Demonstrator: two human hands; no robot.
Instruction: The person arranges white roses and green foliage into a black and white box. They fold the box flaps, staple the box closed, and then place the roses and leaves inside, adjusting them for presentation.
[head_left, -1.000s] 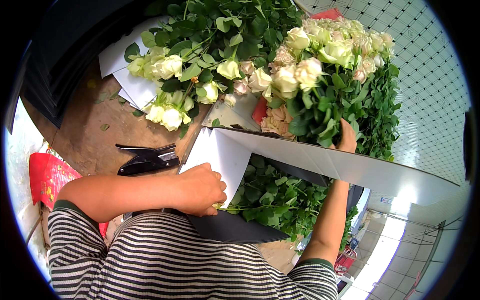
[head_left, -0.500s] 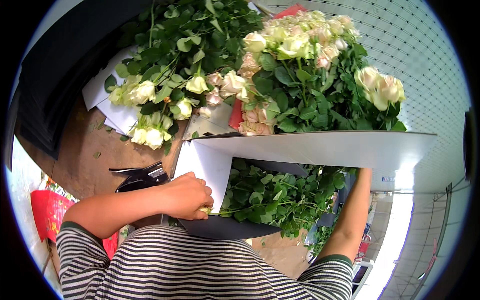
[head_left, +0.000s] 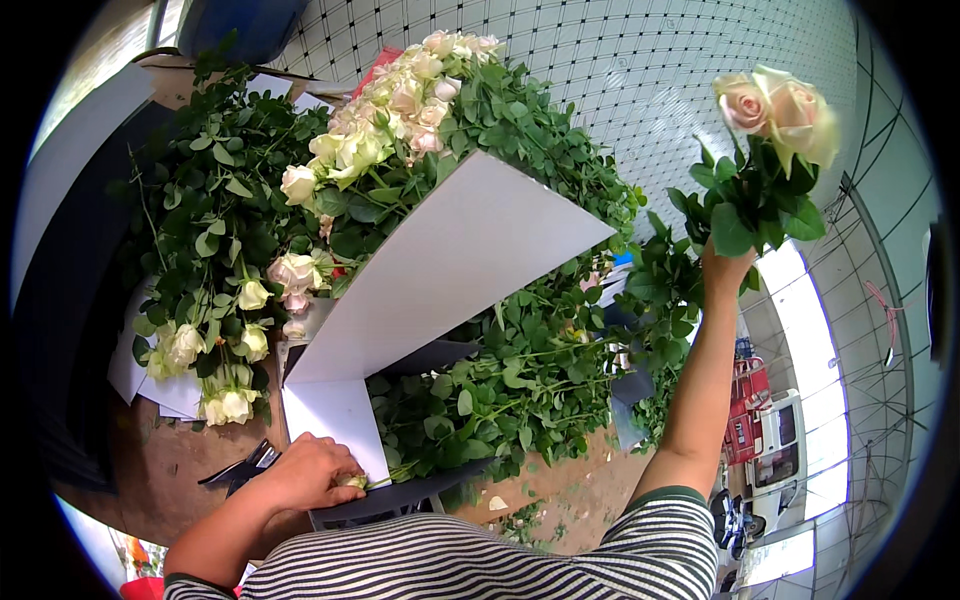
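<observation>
My right hand [head_left: 729,270] is raised at the right, closed round the leafy stems of a few pale pink roses [head_left: 785,112]. Low at the left, my left hand [head_left: 318,470] rests on the end of a folded white board [head_left: 455,275], its fingers curled over a small pale rose [head_left: 352,481], mostly covered by them. Beside that hand, leafy rose stems [head_left: 500,390] lie along the board, over dark sheeting [head_left: 400,497]. The board's tall panel stands slanted between these stems and the blooms behind it.
A big bunch of cream and pink roses [head_left: 400,105] lies behind the panel. More white roses [head_left: 232,405] sit at the left on the brown tabletop [head_left: 160,460]. A black stapler-like tool [head_left: 245,465] is near my left hand. Red crates [head_left: 745,410] and a white vehicle [head_left: 780,440] show at far right.
My right hand has come out from behind the white panel and lifted the pink roses up to the right. The view has turned. My left hand stays at the board's end.
</observation>
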